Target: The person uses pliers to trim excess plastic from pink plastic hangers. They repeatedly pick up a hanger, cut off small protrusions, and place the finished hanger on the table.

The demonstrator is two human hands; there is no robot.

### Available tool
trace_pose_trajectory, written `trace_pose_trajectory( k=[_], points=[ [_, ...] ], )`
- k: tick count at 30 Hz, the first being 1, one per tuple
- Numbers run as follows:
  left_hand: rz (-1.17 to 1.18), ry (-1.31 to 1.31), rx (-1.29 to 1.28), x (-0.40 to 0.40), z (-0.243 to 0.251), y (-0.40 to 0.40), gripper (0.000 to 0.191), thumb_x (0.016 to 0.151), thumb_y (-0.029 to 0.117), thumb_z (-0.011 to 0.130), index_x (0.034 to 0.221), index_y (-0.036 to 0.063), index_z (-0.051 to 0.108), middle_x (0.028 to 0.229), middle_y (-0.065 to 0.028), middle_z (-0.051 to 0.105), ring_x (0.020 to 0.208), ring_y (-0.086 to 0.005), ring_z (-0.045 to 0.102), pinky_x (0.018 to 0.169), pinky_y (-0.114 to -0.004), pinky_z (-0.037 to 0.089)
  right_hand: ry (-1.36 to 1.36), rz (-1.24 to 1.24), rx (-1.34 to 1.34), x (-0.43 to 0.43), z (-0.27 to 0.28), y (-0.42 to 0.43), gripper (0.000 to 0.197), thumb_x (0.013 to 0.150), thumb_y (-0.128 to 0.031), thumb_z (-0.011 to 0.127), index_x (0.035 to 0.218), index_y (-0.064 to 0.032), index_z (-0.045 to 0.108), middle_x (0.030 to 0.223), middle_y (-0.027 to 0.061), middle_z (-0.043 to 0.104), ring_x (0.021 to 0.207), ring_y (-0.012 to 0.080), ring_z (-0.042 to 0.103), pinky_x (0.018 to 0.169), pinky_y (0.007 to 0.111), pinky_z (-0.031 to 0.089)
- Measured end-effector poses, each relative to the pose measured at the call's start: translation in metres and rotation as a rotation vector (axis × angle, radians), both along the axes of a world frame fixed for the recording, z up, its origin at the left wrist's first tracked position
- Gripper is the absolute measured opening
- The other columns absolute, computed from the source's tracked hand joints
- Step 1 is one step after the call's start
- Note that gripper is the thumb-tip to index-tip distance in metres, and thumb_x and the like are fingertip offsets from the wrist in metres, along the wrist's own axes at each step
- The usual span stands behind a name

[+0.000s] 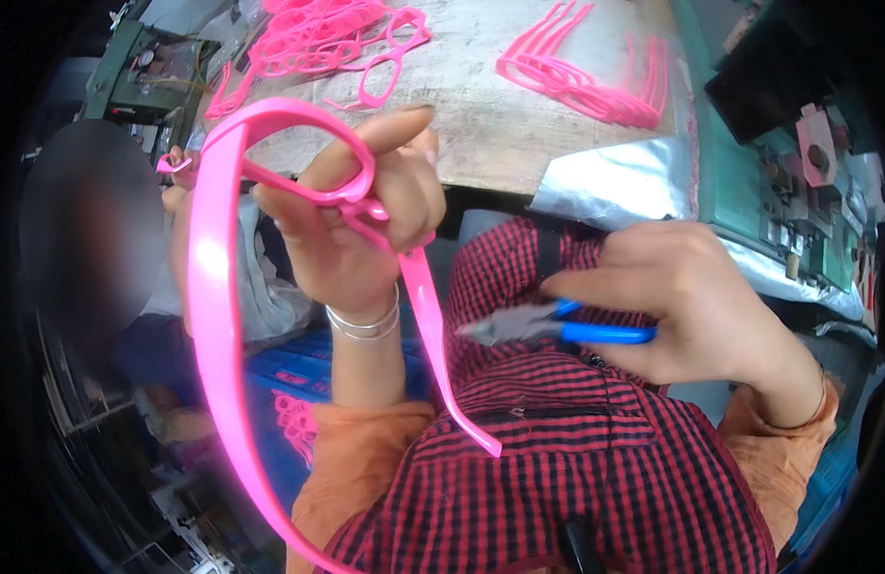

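Pink plastic eyeglass frames (220, 287) are held up close to the camera, both temple arms pointing back towards me. My left hand (370, 201) grips them around the rim and bridge, with fingers through a lens opening that holds no lens. In my right hand (679, 301) is a pair of side-cutting pliers (528, 326) with blue handles. Their grey jaws point left, apart from the frames and a little blurred. Beneath both hands lies my red and black checked apron (557, 459).
On the worktable (456, 143) are a heap of pink frames (313, 36) and a neat row of them (586, 86). A silvery sheet (614, 179) covers its near corner, beside green machinery (758, 194). Another person sits at left. A blue crate (292, 366) with pink frames stands below.
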State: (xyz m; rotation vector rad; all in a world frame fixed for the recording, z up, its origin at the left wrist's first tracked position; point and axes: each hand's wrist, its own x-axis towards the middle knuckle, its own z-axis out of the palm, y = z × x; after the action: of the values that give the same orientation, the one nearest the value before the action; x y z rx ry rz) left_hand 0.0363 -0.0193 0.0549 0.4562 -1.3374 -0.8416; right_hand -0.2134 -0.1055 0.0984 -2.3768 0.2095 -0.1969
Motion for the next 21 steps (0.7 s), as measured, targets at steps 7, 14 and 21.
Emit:
trace_pose_trajectory(
  k=[7, 14, 21],
  points=[
    [0.034, 0.01, 0.008, -0.002, 0.001, 0.001, 0.081, 0.102, 0.059, 0.018, 0.133, -0.0091, 0.049, 0.054, 0.0012, 0.039, 0.048, -0.0121, 0.037, 0.072, -0.03, 0.034, 0.015, -0.215, -0.051, -0.008, 0.002, -0.005, 0.054, 0.06, -0.015, 0.082, 0.112, -0.0068, 0.07, 0.078, 0.0096, 0.058, 0.075, 0.028, 0.057, 0.069, 0.038, 0.045],
    [0.678, 0.08, 0.151, -0.031, 0.016, 0.013, 0.088, 0.097, 0.066, 0.026, 0.136, -0.0113, 0.042, 0.061, 0.0, 0.044, 0.051, -0.0102, 0.034, 0.052, -0.025, 0.03, -0.097, -0.279, -0.289, 0.007, 0.026, -0.008, 0.058, 0.06, -0.018, 0.083, 0.115, -0.0056, 0.069, 0.086, 0.0114, 0.058, 0.079, 0.0274, 0.056, 0.07, 0.037, 0.045],
    [0.99, 0.091, 0.116, -0.046, 0.024, 0.026, 0.096, 0.094, 0.072, 0.022, 0.134, -0.0135, 0.04, 0.064, -0.0002, 0.042, 0.055, -0.0079, 0.031, 0.051, -0.023, 0.026, -0.059, -0.27, -0.513, 0.028, 0.054, 0.024, 0.055, 0.061, -0.014, 0.081, 0.114, -0.0101, 0.068, 0.09, 0.0119, 0.055, 0.082, 0.029, 0.056, 0.07, 0.04, 0.045]
  ],
)
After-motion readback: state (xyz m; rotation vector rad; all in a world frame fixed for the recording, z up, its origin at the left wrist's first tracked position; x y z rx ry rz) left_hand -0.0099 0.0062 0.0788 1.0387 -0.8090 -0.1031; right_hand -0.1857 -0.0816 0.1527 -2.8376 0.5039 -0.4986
